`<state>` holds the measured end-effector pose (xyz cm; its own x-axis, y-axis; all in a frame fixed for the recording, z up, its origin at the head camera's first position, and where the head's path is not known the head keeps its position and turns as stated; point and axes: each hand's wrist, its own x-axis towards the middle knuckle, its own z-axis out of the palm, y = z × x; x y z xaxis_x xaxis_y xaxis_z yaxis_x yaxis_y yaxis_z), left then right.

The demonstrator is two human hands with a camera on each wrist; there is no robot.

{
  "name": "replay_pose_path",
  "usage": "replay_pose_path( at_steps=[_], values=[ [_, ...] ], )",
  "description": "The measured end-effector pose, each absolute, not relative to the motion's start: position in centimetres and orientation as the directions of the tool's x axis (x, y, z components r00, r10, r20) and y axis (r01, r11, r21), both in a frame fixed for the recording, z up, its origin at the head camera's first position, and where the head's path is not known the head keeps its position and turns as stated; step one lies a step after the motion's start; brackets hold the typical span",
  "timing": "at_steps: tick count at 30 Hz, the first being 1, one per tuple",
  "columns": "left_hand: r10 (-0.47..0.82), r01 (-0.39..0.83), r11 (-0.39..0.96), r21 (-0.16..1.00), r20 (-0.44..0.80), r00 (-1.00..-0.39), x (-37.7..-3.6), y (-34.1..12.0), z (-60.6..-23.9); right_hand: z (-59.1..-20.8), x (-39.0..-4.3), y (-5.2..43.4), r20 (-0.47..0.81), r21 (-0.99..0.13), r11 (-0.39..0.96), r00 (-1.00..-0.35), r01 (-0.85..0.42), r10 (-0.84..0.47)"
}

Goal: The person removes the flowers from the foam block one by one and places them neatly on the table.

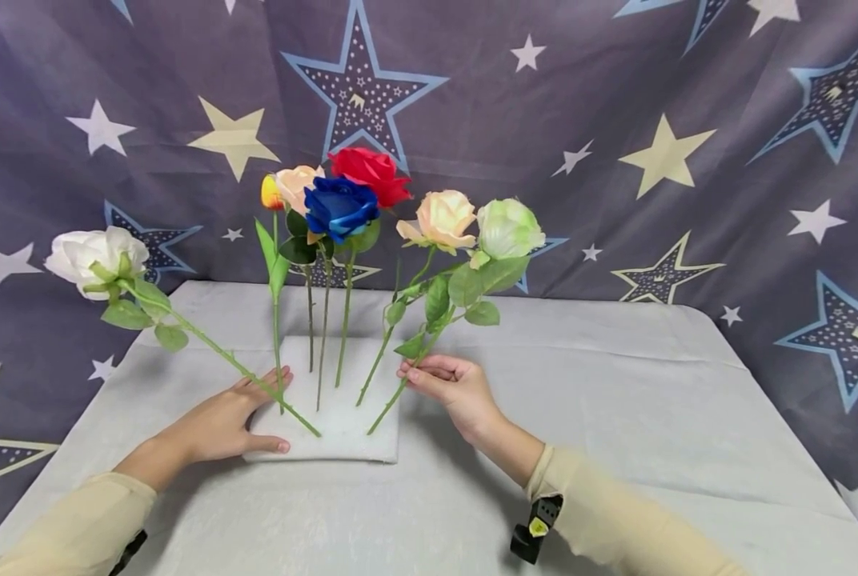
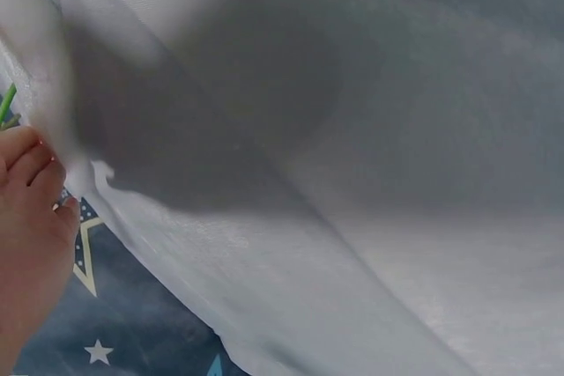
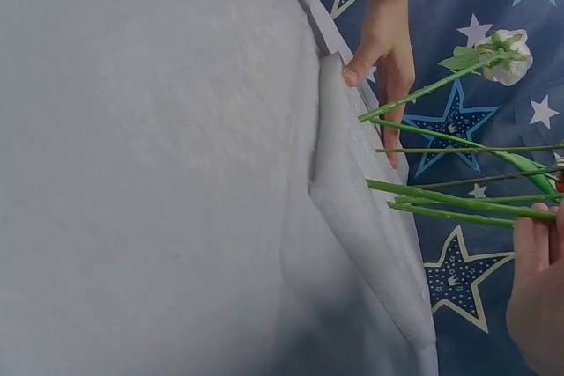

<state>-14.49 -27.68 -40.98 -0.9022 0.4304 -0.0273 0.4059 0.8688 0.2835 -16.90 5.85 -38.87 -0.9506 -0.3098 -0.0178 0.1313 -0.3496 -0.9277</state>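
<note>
Seven flowers stand in one white block on one tabletop. Left to right: one white flower, leaning left; left hand, grip wide, at the block's left side; one red-yellow tulip; one peach rose; one blue rose; one red rose; second peach rose; right hand, grip narrow, pinching the stem of one pale green flower.

No text, labels, numbers or signs — nothing legible.
</note>
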Motion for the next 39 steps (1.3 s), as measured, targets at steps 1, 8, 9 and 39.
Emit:
replay_pose_path(
  at_steps=[1,8,9,39],
  values=[
    [0.432,0.407,0.868,0.285,-0.026,-0.902,-14.5,-27.7,-41.0,-39.0,-16.9,5.7,-0.016,-0.927,-0.354,-0.953,0.127,-0.302],
    [0.433,0.408,0.865,0.292,-0.027,-0.901,-14.5,-27.7,-41.0,-39.5,-16.7,5.1,-0.020,-0.918,-0.378,-0.966,0.120,-0.257],
    [0.435,0.409,0.865,0.293,-0.027,-0.900,-14.5,-27.7,-40.9,-39.5,-16.7,5.1,-0.016,-0.916,-0.383,-0.967,0.117,-0.255],
    [0.416,0.388,0.871,0.301,-0.029,-0.909,-14.4,-27.5,-40.9,-38.7,-16.5,4.8,0.010,-0.935,-0.347,-0.971,0.076,-0.239]
  ],
)
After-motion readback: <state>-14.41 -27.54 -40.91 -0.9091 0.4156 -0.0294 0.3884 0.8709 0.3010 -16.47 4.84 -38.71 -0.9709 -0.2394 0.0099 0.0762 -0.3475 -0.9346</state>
